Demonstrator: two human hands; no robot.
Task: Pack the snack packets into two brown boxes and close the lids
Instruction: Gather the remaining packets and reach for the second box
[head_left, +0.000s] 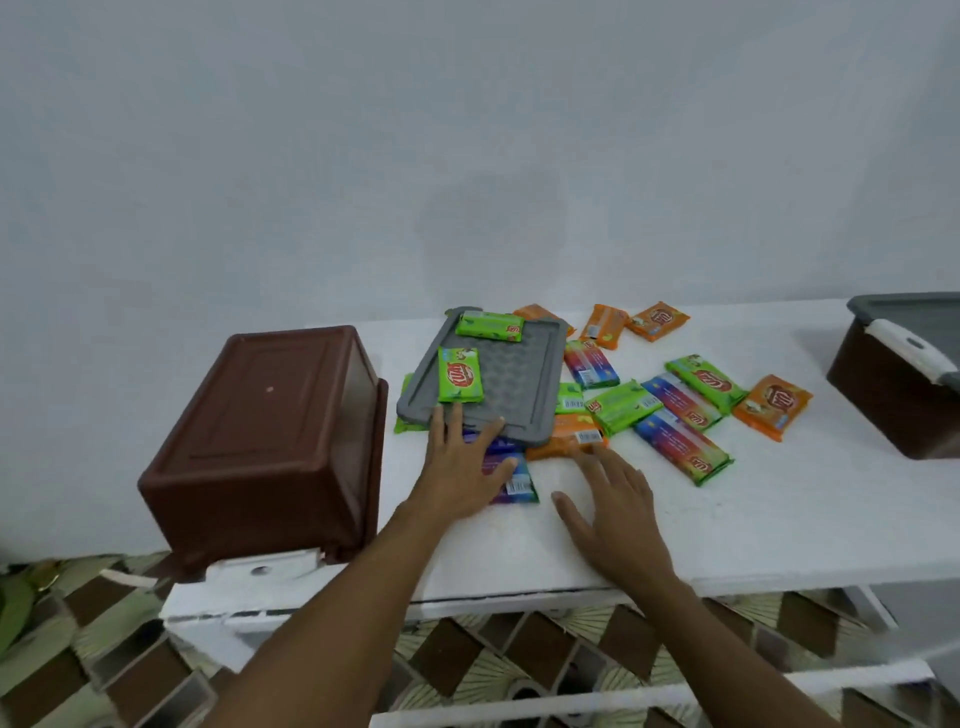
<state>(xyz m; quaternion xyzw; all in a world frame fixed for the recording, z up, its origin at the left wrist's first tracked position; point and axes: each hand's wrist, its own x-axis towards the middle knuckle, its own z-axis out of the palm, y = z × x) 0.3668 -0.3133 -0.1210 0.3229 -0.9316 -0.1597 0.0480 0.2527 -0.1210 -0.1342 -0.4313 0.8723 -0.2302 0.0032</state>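
Note:
A brown box (265, 441) lies upside down at the table's left end, its base facing up. A grey lid (524, 384) lies flat in the middle with two green snack packets (460, 375) on it and several packets under and around it. My left hand (462, 462) reaches forward with straight fingers touching the lid's near edge, over a blue packet (511, 480). My right hand (608, 499) rests flat on the table, its fingertips at an orange packet (569, 439). A second brown box (893, 395) with a grey lid stands at the right edge.
Green, orange and blue snack packets (680, 415) are scattered over the white table (753, 525) to the right of the lid. A white wall runs behind the table. Below the front edge are a patterned tiled floor and a white table frame.

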